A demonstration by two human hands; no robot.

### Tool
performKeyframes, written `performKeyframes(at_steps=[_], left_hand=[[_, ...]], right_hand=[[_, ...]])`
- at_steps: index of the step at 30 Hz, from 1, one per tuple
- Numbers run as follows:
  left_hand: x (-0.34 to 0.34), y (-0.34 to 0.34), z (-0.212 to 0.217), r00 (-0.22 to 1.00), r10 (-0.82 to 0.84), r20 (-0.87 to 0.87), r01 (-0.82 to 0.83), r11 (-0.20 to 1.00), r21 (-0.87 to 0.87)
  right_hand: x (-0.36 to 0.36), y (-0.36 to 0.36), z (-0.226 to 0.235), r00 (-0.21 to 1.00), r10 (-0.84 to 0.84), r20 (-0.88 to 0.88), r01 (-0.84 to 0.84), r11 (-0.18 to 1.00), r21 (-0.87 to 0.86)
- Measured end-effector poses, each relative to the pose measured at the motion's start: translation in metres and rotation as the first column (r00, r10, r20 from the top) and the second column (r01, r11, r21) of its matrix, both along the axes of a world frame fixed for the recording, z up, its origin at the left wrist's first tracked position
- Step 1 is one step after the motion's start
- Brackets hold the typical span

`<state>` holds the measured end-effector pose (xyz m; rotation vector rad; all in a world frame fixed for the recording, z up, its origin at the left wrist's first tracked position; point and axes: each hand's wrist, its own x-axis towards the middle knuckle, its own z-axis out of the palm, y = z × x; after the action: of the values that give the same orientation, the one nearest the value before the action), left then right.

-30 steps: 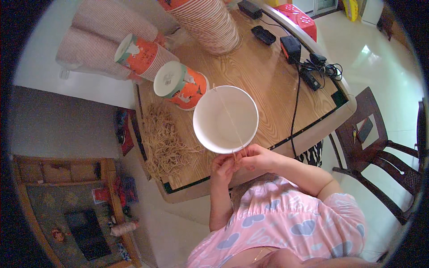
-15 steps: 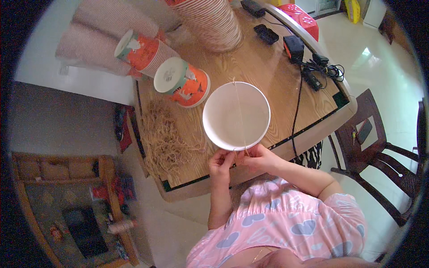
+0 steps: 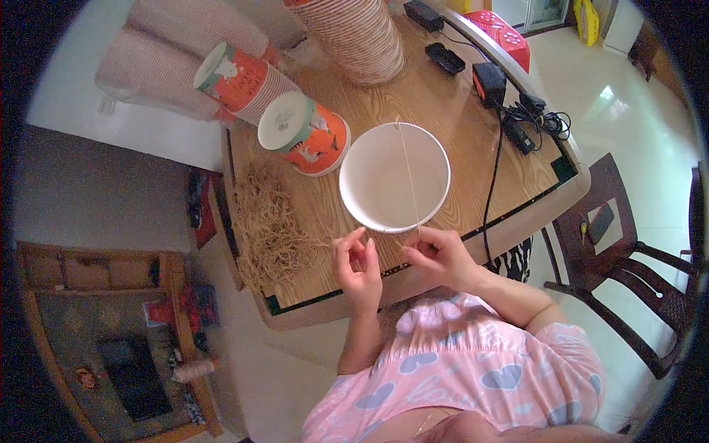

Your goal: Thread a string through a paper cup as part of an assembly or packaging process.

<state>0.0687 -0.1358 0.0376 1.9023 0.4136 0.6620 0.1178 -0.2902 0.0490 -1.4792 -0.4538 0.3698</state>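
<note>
A white round paper bucket (image 3: pixel 391 184) stands mouth-up near the table's front edge. A thin tan string (image 3: pixel 410 166) runs across its opening from a knot at the far rim. My right hand (image 3: pixel 441 258) is closed in a pinch on this string, just below the near rim. My left hand (image 3: pixel 357 269) is beside the near left rim, fingers curled but thumb and forefinger apart, with nothing visible between them. Left of the bucket lies a loose pile of tan strings (image 3: pixel 266 236).
Orange-and-green paper buckets (image 3: pixel 310 144) sit upside down at the back left. A tall bucket stack (image 3: pixel 351 40) stands farther back, with wrapped stacks (image 3: pixel 159 70) beyond the left edge. Black cables and adapters (image 3: pixel 521 129) lie on the right. A dark chair (image 3: pixel 602 221) stands right of the table.
My hands have moved apart, the left one off the rim. My right hand has drawn the string slightly right, and the bucket appears a little higher in view.
</note>
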Motion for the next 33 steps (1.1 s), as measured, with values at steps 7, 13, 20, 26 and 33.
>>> performKeyframes(at_steps=[7,13,20,26,33], left_hand=[[0.032,0.003,0.060,0.904,-0.331,-0.271,0.408,0.478,0.778],[0.031,0.007,0.063,0.855,-0.419,-0.306,0.515,0.604,0.608],[0.028,0.002,0.071,0.932,-0.323,-0.164,0.362,0.824,0.436],[0.024,-0.002,0.078,0.937,-0.273,-0.216,0.327,0.904,0.276],[0.025,-0.001,0.070,0.919,-0.310,-0.242,0.355,0.919,0.172]], right_hand=[[0.005,-0.002,-0.011,0.998,-0.048,0.047,0.051,0.997,-0.061],[0.019,-0.004,-0.003,0.989,-0.138,0.061,0.138,0.990,0.005],[0.038,0.001,-0.010,0.969,-0.185,0.163,0.184,0.983,0.025],[0.032,-0.003,0.010,0.896,-0.349,0.273,0.320,0.936,0.148],[0.032,-0.005,0.015,0.766,-0.162,0.621,0.249,0.967,-0.055]])
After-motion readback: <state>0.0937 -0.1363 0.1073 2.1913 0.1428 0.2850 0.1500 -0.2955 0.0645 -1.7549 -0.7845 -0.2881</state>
